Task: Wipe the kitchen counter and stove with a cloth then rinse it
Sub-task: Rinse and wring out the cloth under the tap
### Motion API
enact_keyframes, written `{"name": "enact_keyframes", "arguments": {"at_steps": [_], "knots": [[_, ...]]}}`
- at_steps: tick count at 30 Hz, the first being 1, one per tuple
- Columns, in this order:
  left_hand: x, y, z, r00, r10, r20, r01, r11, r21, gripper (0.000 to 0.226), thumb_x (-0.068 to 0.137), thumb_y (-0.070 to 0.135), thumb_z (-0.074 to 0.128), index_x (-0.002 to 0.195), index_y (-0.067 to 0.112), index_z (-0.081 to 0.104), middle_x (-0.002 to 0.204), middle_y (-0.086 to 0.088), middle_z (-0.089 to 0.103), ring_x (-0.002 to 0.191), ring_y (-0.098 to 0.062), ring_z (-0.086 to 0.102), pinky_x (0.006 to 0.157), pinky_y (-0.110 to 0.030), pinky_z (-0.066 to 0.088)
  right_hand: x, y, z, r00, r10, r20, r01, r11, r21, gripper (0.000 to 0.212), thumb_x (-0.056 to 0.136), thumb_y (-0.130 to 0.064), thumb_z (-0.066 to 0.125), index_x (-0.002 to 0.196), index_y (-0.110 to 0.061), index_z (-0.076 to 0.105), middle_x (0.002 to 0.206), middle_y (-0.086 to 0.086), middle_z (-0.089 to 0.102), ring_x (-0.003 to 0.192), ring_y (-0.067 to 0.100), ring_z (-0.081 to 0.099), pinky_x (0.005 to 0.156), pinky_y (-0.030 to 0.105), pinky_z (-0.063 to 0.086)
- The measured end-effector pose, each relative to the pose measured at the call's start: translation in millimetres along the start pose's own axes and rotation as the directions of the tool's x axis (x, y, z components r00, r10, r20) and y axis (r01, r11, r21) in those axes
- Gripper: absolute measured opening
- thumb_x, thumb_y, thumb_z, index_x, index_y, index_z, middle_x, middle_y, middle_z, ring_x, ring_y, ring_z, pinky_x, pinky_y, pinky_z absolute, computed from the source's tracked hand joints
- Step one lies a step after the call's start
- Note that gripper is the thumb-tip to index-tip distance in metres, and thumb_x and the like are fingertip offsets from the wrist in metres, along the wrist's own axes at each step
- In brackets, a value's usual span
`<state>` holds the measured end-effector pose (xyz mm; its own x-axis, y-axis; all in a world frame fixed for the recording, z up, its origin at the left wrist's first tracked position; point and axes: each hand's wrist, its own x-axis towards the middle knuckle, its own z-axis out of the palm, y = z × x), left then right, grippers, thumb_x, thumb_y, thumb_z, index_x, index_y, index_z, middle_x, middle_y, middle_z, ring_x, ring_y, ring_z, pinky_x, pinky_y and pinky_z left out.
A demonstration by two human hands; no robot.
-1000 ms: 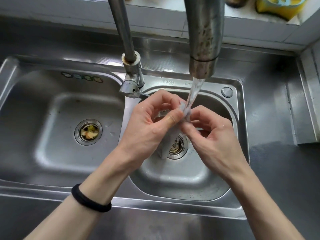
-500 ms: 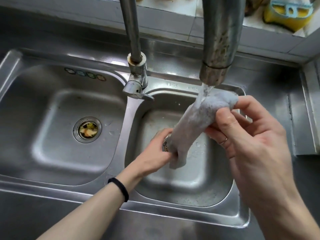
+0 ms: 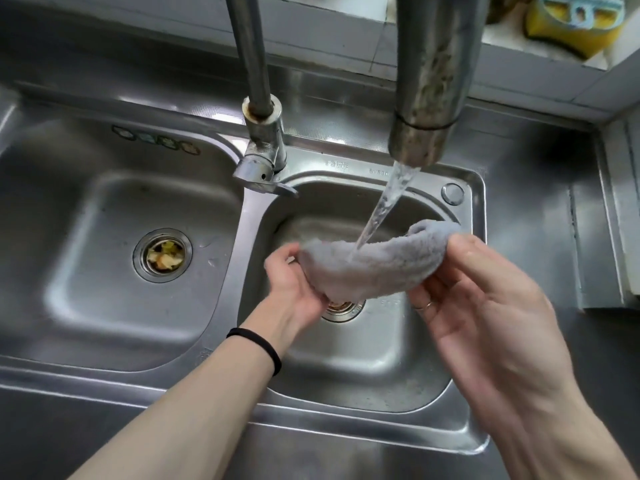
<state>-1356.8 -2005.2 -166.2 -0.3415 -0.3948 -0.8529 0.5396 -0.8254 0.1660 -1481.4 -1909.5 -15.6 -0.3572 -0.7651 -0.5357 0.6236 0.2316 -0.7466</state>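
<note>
- While water runs onto it, the grey cloth hangs slung between the two hands, and we see each one holding an end.
- The left hand grips the cloth's left end with its fingers curled round it; a black band sits on that wrist.
- The right hand pinches the right end between the thumb on top and the fingers below, and we make out a ring on one finger.
- The cloth sags in the middle, held above the right basin and just over its drain.
- The stream of water falls from the wide tap spout and strikes the cloth near its middle.
- To the left we find the tap's base with its lever, standing on the divider between the two basins.
- The left basin lies beside it, with food scraps in its strainer.
- Past the sink, the steel surface runs along the right, and on the ledge at the upper right we note a yellow sponge.
</note>
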Motion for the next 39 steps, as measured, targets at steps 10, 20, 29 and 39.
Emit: {"name": "enact_keyframes", "arguments": {"at_steps": [10,20,29,39], "knots": [[-22.9,6.6,25.5,0.885,0.388,0.258,-0.433,0.480,0.763,0.029,0.098,0.008,0.057,0.071,0.018,0.049,0.070,0.002,0.050,0.068,-0.015,0.046,0.070,-0.036,0.041,63.4,57.7,3.8,0.932,0.298,-0.204,-0.287,0.954,0.085,0.017,0.093,-0.010,0.067,0.107,-0.006,0.076,0.081,0.008,0.067,0.064,0.014,0.061,0.057,0.026,0.048],[-20.4,29.3,-2.3,0.786,0.582,0.210,-0.360,0.153,0.920,0.017,0.099,0.040,0.062,0.091,0.026,0.066,0.089,0.006,0.071,0.097,-0.025,0.070,0.090,-0.048,0.058,96.4,96.8,60.6,0.964,-0.186,-0.189,-0.045,0.590,-0.806,0.037,0.089,-0.050,0.043,0.074,-0.020,0.059,0.068,-0.007,0.053,0.082,0.029,0.051,0.067,0.034,0.035],[-23.4,-2.1,47.9,0.739,0.465,0.487,-0.420,-0.246,0.874,0.041,0.098,0.043,0.052,0.066,0.017,0.046,0.067,0.001,0.054,0.078,-0.033,0.055,0.068,-0.040,0.043,100.1,88.7,-6.3,0.895,0.221,-0.388,-0.325,0.918,-0.226,0.024,0.086,-0.036,0.076,0.084,-0.012,0.077,0.080,0.009,0.077,0.071,0.024,0.069,0.067,0.038,0.051],[-30.2,0.8,64.6,0.796,0.384,0.467,-0.545,0.122,0.829,0.037,0.099,0.029,0.059,0.065,0.017,0.056,0.057,0.011,0.052,0.058,-0.005,0.049,0.060,-0.022,0.044,98.7,129.3,-24.4,0.807,0.528,-0.265,-0.535,0.843,0.050,0.022,0.094,-0.031,0.060,0.077,-0.020,0.066,0.057,0.000,0.067,0.043,0.012,0.062,0.055,0.027,0.051]]}}
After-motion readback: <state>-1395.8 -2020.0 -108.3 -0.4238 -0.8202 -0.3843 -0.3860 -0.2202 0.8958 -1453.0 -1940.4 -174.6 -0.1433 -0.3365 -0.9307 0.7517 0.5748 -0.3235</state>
